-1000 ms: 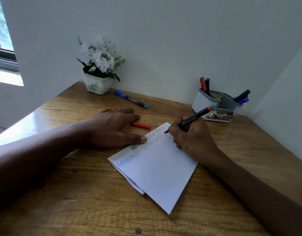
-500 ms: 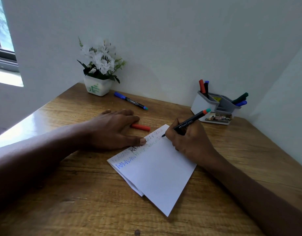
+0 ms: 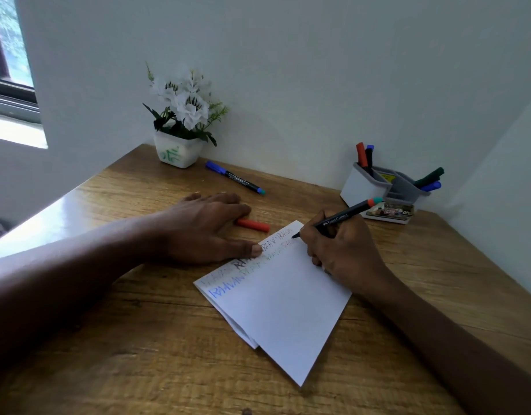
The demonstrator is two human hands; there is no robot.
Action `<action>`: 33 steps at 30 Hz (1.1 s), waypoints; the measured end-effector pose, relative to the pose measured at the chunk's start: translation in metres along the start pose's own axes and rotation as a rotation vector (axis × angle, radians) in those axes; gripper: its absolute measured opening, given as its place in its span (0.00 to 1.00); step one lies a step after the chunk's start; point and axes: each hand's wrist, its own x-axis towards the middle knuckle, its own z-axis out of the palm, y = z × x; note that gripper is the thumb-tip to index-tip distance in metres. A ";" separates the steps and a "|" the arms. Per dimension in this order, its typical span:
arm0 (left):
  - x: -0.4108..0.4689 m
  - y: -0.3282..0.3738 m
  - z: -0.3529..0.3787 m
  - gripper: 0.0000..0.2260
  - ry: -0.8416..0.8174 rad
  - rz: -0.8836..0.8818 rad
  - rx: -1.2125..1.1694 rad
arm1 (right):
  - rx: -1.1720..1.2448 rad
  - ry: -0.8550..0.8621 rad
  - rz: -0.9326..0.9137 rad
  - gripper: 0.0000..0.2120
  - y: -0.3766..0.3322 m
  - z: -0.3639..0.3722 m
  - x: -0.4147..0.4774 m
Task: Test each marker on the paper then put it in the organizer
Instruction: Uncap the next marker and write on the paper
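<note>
Your right hand (image 3: 345, 253) pinches the black, orange-ended marker (image 3: 339, 218), nib on the folded white paper (image 3: 288, 310); your left hand (image 3: 204, 232) lies spread, thumb (image 3: 254, 250) pinning the sheet. Four markers (image 3: 361, 154) already stand in the grey-white plastic organizer (image 3: 360, 189) at two o'clock; the blue-capped marker (image 3: 234, 177) at eleven o'clock waits.

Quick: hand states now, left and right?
Left hand: open, flat on the wooden desk, thumb on the folded white paper.
Right hand: grips the black orange-ended marker, tip on paper.
</note>
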 end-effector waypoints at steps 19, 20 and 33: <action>0.000 -0.001 0.000 0.41 0.000 0.004 -0.001 | -0.008 0.021 0.074 0.06 -0.005 0.000 -0.001; 0.000 -0.002 0.001 0.41 0.001 0.003 0.000 | -0.012 0.021 0.072 0.06 -0.005 0.000 -0.001; 0.001 -0.003 0.001 0.39 0.005 0.009 -0.003 | -0.017 0.067 0.083 0.06 -0.004 0.001 -0.002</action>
